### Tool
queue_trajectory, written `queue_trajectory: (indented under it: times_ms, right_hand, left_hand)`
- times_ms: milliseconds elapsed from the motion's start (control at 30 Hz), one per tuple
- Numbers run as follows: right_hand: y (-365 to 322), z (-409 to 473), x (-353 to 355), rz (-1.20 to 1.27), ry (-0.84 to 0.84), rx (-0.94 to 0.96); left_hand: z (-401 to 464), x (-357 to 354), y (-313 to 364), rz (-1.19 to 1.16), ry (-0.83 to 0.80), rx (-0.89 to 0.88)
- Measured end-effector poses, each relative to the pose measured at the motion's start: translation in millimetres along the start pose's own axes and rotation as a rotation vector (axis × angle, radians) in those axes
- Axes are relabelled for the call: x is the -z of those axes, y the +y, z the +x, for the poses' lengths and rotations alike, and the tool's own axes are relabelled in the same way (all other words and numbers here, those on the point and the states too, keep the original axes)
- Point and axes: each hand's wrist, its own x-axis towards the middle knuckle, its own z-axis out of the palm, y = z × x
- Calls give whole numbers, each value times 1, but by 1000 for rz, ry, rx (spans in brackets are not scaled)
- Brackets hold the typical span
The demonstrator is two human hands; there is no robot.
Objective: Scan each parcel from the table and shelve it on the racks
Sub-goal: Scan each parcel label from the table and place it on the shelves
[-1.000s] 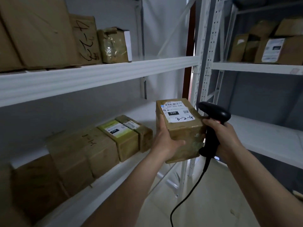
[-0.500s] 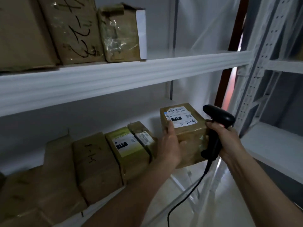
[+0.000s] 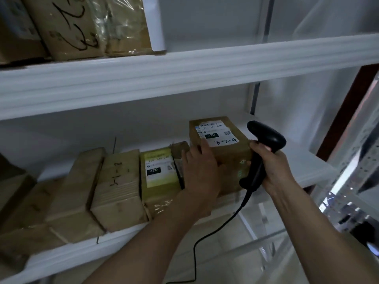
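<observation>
Since the earlier frame you have carried the parcel (image 3: 220, 154) further in over the lower shelf (image 3: 315, 171), so it now sits at the centre of the frame, at the right end of the row of boxes (image 3: 119, 185), its lower edge hidden by your hands.

It looks like a stiff, taped cardboard carton, light enough for two hands and unlikely to crush; the tape may be slick, so hold it by the side faces, not the labelled top.

Your left hand (image 3: 200, 173) lies flat against its left face, fingers (image 3: 204, 148) straight and together, reaching up to the white label (image 3: 217, 133).

Your right hand (image 3: 270, 169) is curled round the handle of the black scanner (image 3: 260, 156), knuckles against the parcel's right side, cable (image 3: 205, 238) hanging toward the lower centre.
</observation>
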Motion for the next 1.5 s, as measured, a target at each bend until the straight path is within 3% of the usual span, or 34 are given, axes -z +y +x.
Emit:
queue_trajectory:
  times_ms: [133, 267, 400, 633, 833, 1167, 1500]
  right_hand:
    - [-6, -7, -1, -66, 32, 82]
    - [-17, -30, -14, -176, 100, 278]
    - [-19, -68, -46, -240, -40, 411]
    - [36, -157, -143, -150, -493, 33]
    - [114, -264, -237, -181, -737, -173]
    - [226, -450, -345, -337, -983, -269]
    - [279, -577, -421, -396, -1174, -324]
  left_hand:
    - [-5, 6, -6, -186, -6, 6]
    - [-19, 24, -18, -429, 199, -7]
    - [-42, 48, -48, -650, 333, 19]
    - [-132, 94, -165, -726, 424, 267]
    - [-244, 147, -286, -636, 568, 505]
    - [-455, 215, -442, -557, 718, 843]
    - [-573, 265, -521, -510, 849, 1080]
